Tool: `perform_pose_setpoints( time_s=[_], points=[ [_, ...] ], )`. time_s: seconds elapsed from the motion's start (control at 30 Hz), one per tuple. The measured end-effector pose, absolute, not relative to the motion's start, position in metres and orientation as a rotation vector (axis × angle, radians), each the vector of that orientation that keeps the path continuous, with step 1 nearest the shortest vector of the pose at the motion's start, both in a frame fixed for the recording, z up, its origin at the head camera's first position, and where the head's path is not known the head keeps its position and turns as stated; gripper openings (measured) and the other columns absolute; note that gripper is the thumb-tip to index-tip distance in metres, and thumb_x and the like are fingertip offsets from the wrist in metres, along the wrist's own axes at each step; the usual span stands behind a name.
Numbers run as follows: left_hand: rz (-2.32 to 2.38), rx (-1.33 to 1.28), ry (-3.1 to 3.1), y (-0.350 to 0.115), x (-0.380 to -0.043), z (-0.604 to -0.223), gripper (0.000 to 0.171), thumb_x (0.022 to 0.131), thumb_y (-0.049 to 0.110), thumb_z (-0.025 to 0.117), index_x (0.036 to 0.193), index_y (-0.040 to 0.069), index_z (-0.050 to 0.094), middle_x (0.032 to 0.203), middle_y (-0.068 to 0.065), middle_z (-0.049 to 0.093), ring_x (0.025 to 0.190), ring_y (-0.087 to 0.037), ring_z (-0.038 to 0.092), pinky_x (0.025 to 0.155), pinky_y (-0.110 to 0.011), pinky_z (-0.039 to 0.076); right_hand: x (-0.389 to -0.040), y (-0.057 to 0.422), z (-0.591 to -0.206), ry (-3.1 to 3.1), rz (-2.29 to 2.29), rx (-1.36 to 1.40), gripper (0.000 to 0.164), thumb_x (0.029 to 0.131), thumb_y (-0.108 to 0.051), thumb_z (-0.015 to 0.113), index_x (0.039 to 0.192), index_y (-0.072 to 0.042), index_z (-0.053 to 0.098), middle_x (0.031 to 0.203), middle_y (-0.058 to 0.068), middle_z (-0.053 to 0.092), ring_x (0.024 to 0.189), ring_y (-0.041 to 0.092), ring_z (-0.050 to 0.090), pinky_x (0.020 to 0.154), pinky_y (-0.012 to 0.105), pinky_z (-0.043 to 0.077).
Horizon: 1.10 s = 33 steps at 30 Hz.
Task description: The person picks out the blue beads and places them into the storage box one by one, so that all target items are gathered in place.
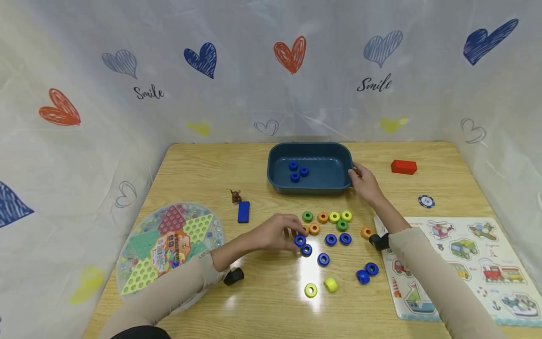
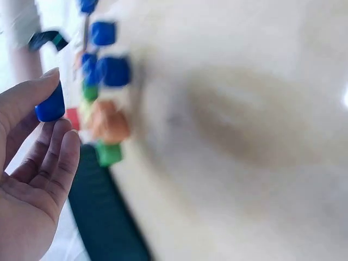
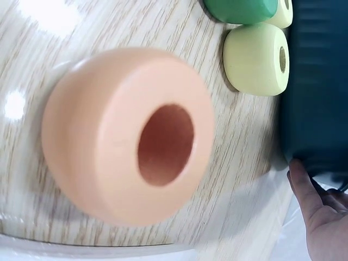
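Between thumb and fingertips, my left hand (image 1: 277, 233) pinches a blue bead (image 2: 50, 106), held just above the tabletop. Another blue bead (image 1: 306, 250) lies right beside it, with two orange beads (image 1: 314, 229) behind. My right hand (image 1: 367, 183) grips the right end of a dark teal tray (image 1: 313, 190), thumb at the rim. Three blue beads (image 1: 304, 171) sit in the tray's left half. In front of the tray lie green beads (image 1: 307, 216), yellow beads (image 1: 346, 216) and several more blue beads (image 1: 330, 239). A single orange bead (image 3: 130, 136) lies under my right forearm.
At left lies a round Chinese checkers board (image 1: 144, 245), near a blue block (image 1: 243, 212) and a small brown figure (image 1: 235, 196). A picture puzzle board (image 1: 461, 263), a poker chip (image 1: 426, 201) and a red block (image 1: 403, 167) are at right. Two yellow beads (image 1: 311, 290) lie nearer the front.
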<state>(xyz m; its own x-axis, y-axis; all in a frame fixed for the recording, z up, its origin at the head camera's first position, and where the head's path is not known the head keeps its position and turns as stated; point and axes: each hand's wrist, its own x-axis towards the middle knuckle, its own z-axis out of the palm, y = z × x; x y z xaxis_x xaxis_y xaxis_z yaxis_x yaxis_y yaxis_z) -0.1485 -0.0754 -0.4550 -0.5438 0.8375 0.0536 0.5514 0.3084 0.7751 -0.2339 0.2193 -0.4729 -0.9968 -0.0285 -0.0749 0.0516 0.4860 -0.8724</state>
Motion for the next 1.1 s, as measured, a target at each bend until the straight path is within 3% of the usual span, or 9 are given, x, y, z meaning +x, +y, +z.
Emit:
perform_pose_setpoints(
  time_s=[0.13,0.33,0.67,0.9,1.1],
  points=[
    [1.128,1.205,2.269,-0.067,-0.179,-0.435,0.035,0.072,0.008,0.080,0.104,0.004,0.069,0.097,0.001,0.060,0.082,-0.019,0.060,0.066,-0.020,0.050,-0.233,0.219,-0.475,2.632,-1.562,0.013,0.049,0.102,-0.019,0.034,0.141,0.008,0.025,0.134,0.030,0.039,0.118,0.038,0.045,0.093,0.047,0.040],
    [1.118,1.094,2.404,-0.050,-0.235,-0.418,0.035,0.073,0.012,0.080,0.106,0.006,0.069,0.094,0.001,0.060,0.080,-0.016,0.060,0.068,-0.021,0.048,-0.233,0.218,-0.476,2.616,-1.575,0.017,0.048,0.102,-0.019,0.034,0.142,0.007,0.025,0.133,0.030,0.040,0.116,0.037,0.047,0.090,0.046,0.042],
    [0.990,0.757,2.582,-0.026,-0.317,-0.429,0.037,0.074,0.009,0.078,0.109,0.002,0.067,0.101,-0.006,0.064,0.086,-0.016,0.059,0.072,-0.024,0.048,-0.232,0.218,-0.476,2.617,-1.555,0.018,0.049,0.102,-0.020,0.033,0.142,0.006,0.024,0.131,0.030,0.041,0.114,0.037,0.048,0.090,0.046,0.043],
    [0.830,0.617,2.690,-0.012,-0.345,-0.442,0.037,0.074,0.007,0.078,0.108,-0.001,0.066,0.106,-0.010,0.064,0.098,-0.019,0.057,0.084,-0.027,0.045,-0.234,0.219,-0.477,2.616,-1.568,0.034,0.048,0.102,-0.019,0.035,0.142,0.005,0.027,0.132,0.028,0.042,0.114,0.036,0.049,0.090,0.046,0.043],
    [0.672,0.598,2.720,-0.002,-0.349,-0.445,0.038,0.075,0.010,0.077,0.110,0.002,0.066,0.109,-0.008,0.063,0.100,-0.020,0.057,0.085,-0.029,0.046,-0.235,0.220,-0.475,2.632,-1.557,0.023,0.049,0.102,-0.020,0.035,0.142,0.006,0.025,0.134,0.029,0.040,0.117,0.036,0.046,0.091,0.046,0.042]
  ],
)
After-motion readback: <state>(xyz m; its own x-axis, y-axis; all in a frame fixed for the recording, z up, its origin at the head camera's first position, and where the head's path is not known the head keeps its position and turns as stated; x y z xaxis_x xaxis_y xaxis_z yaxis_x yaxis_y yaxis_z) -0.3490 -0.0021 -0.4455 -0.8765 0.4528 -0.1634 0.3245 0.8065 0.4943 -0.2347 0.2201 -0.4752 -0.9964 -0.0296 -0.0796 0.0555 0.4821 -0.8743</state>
